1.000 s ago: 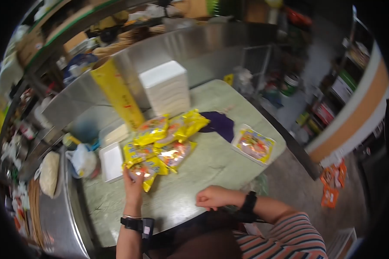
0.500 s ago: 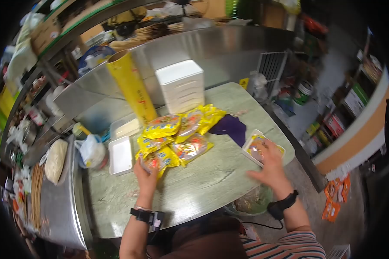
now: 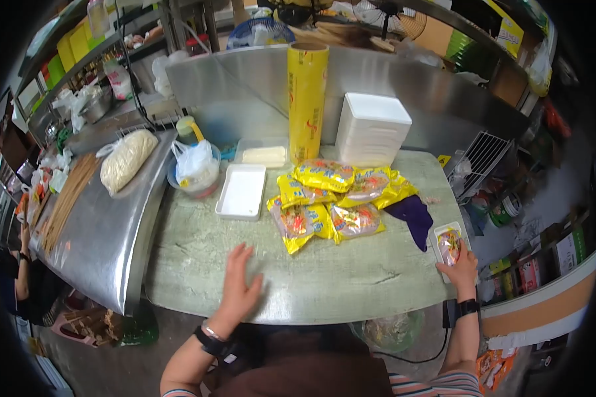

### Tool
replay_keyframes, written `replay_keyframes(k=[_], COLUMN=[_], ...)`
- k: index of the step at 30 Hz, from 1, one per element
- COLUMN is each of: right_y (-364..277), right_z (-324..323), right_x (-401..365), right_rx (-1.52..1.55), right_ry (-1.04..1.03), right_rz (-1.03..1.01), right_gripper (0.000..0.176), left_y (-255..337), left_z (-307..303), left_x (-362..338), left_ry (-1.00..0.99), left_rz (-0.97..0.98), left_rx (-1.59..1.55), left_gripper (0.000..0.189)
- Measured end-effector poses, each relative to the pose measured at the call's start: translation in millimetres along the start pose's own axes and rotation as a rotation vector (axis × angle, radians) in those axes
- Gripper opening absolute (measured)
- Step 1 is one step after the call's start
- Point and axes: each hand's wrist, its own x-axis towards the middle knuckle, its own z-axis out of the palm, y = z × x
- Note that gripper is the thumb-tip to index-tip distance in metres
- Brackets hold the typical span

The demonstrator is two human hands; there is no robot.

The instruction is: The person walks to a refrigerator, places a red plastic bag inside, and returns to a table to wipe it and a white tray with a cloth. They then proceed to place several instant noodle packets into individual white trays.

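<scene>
My left hand (image 3: 240,283) hovers over the near side of the table, its fingers spread and nothing in it. At the table's right edge my right hand (image 3: 460,268) grips the near end of a small white tray (image 3: 438,233), thumb on the left, fingers on the right. A clear and yellow food packet (image 3: 449,246) lies in that tray, partly covered by the fingers. Several similar yellow packets (image 3: 299,225) are heaped mid-table. Left of them is another white tray (image 3: 241,192). A dark purple cloth (image 3: 414,221) lies between the heap and my right hand.
Behind the heap stand a yellow roll (image 3: 307,106) and a stack of white trays (image 3: 374,129). A bowl with a plastic bag (image 3: 195,165) is at the left. A steel counter (image 3: 99,231) holds sticks and a filled bag. Another person's arm (image 3: 23,264) shows far left.
My left hand has let go of a yellow packet in the heap and come back toward me, opening. My right hand has closed around the tray's near end. The view has turned left.
</scene>
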Motion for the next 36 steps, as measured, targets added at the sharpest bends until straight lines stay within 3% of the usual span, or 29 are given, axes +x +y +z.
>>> replay_keyframes(k=[2,4,6,8,12,14,16,18,20,22,24,26,28,30,32,34,36], right_y=[-19.1,-45.1,-75.3,-102.9,-148.1,-177.0,-178.7,-182.4,-157.0,-108.2,-100.3,-88.9,-98.2,-113.5,-112.4,-161.7,-191.5], right_z=[-9.0,-34.3,-45.3,-47.3,14.7,9.1,32.0,24.4,22.2,12.8,-25.8,-47.3,-69.3,-69.9,-47.5,-28.0,-16.1], right_x=[-6.3,-8.0,-2.6,14.0,78.4,83.2,95.8,102.8,143.8,189.8,150.0,122.7,63.3,0.9,-29.4,-78.2,-113.5], right_rx=[-0.181,-0.076,0.242,0.373,0.253,0.318,0.316,0.15,0.186,0.498,1.276,1.705,1.783,1.692,1.274,1.028,0.418], right_ry=[0.218,0.457,0.388,0.239,0.244,0.043,0.101,0.15,0.138,0.036,-0.048,-0.257,-0.365,-0.317,-0.402,-0.329,-0.158], right_rz=[-0.064,-0.378,-0.492,-0.578,-0.429,-0.335,-0.451,-0.281,-0.216,-0.191,-0.236,-0.163,-0.224,-0.233,-0.365,-0.578,-0.986], right_gripper=[0.104,0.086,0.072,0.07,0.083,0.079,0.068,0.056,0.053,0.04,0.035,0.036,0.044,0.052,0.059,0.065,0.068], left_y=[-15.0,-37.3,-49.9,-59.6,-82.5,-64.1,-59.2,-62.5,-57.6,-54.7,-54.2,-57.3,-56.4,-49.0,-33.0,-31.4,-59.8], left_z=[-20.1,-34.8,-43.2,-44.2,-29.2,-33.4,-36.2,-36.7,-38.8,-41.1,-38.5,-39.2,-44.1,-54.4,-75.1,-72.9,-51.3], left_x=[-16.9,-35.2,-46.6,-53.7,-59.1,-55.9,-55.2,-55.3,-54.2,-51.0,-54.3,-53.1,-47.8,-33.3,5.0,42.5,75.2], left_ry=[0.05,0.1,0.159,0.195,0.319,0.305,0.326,0.365,0.377,0.39,0.389,0.404,0.385,0.36,0.141,0.118,0.149], left_rz=[0.024,-0.024,-0.096,-0.118,-0.073,-0.098,-0.096,-0.09,-0.095,-0.104,-0.094,-0.082,-0.148,-0.216,-0.254,-0.188,0.152], left_rx=[0.106,0.135,0.109,0.138,0.148,0.248,0.25,0.225,0.207,0.199,0.177,0.172,0.069,-0.034,-0.06,0.024,0.32], left_gripper=[0.062,0.057,0.047,0.043,0.041,0.04,0.038,0.036,0.034,0.034,0.033,0.032,0.031,0.031,0.03,0.033,0.034])
